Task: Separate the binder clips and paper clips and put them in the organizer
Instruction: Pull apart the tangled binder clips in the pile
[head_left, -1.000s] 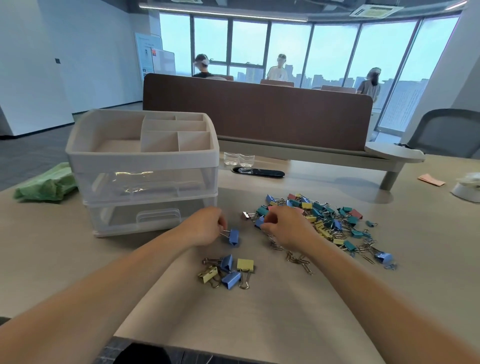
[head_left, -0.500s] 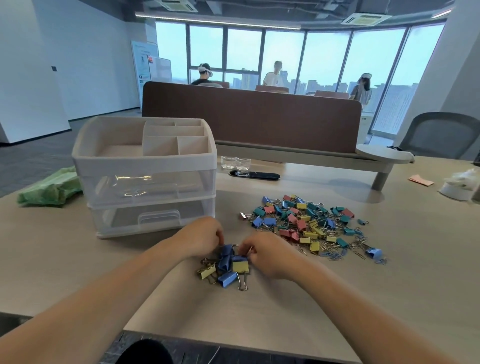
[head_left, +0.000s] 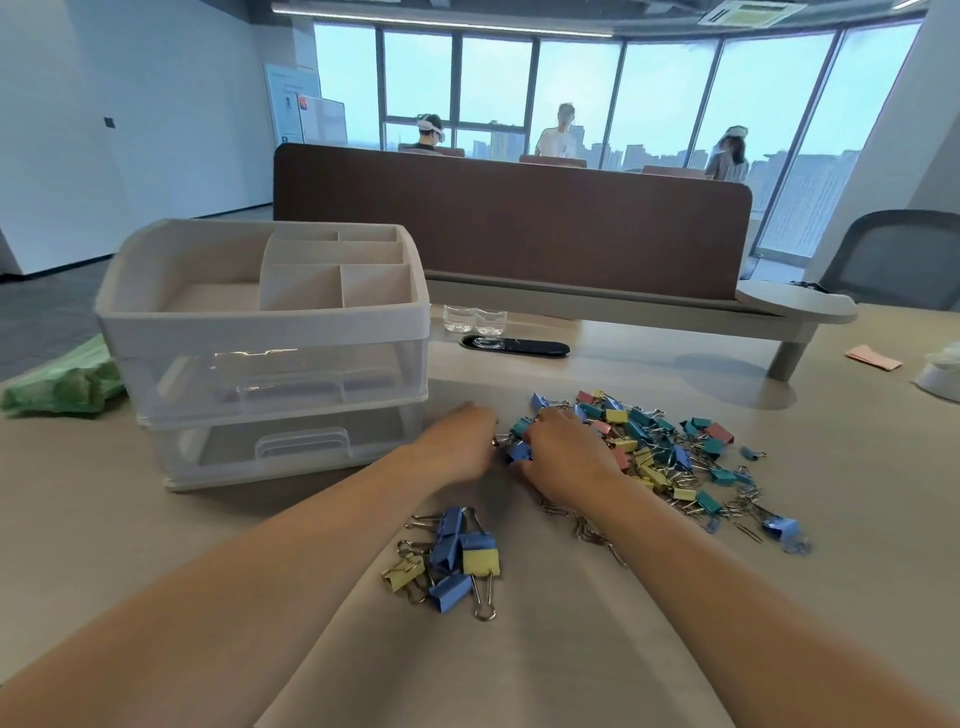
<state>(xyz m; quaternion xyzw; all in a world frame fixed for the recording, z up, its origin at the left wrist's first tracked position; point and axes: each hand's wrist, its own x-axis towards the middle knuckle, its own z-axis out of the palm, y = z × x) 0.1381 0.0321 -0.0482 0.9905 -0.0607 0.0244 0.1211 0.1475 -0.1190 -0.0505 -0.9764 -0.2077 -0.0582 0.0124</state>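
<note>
A mixed pile of coloured binder clips and metal paper clips (head_left: 667, 447) lies on the table right of centre. My right hand (head_left: 563, 460) sits at the pile's left edge, fingers curled round a blue binder clip (head_left: 519, 451). My left hand (head_left: 457, 441) is just left of it, its curled fingertips at that clip's wire handles; whether they pinch them is hidden. A small separate heap of blue and yellow binder clips (head_left: 452, 556) lies nearer me, between my forearms. The white organizer (head_left: 270, 322) with top compartments and two clear drawers stands at the left, drawers closed.
Loose paper clips (head_left: 584, 527) lie by my right wrist. A green bag (head_left: 62, 384) lies left of the organizer. Two small glasses (head_left: 475, 318) and a black cable slot (head_left: 514, 345) are behind the pile, then a brown desk divider (head_left: 509, 228). A chair (head_left: 898, 260) stands far right.
Both hands have left the small near heap and moved forward to the left edge of the big pile. The right hand has taken hold of a blue binder clip there.
</note>
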